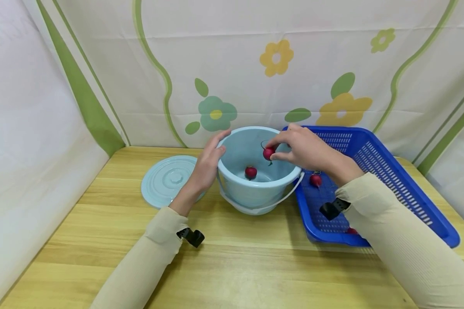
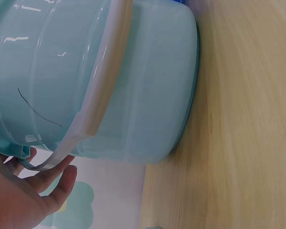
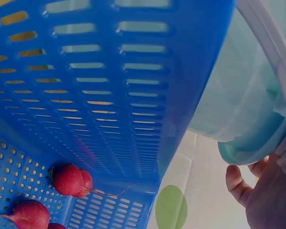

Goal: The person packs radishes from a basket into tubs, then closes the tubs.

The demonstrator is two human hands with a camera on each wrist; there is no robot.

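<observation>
the left hand [image 1: 207, 165] rests on the left rim of the light blue plastic bucket [image 1: 255, 189], fingers relaxed against its wall. the right hand [image 1: 307, 150] pinches a small red radish [image 1: 268, 153] over the bucket's mouth. another red radish [image 1: 250, 172] lies inside the bucket. right of the bucket sits a blue plastic basket [image 1: 390, 180] with radishes [image 3: 70, 180]. left of the bucket lies a round light blue lid [image 1: 166, 180].

Right forearm hides part of the basket [image 1: 375, 159] floor, leaving one radish [image 1: 352, 231] as a red sliver. Bucket [image 2: 133, 86] rim is cropped in the left wrist view. Right hand [image 3: 267, 195] is cut off at the right wrist view's corner (grip not discernible there).
</observation>
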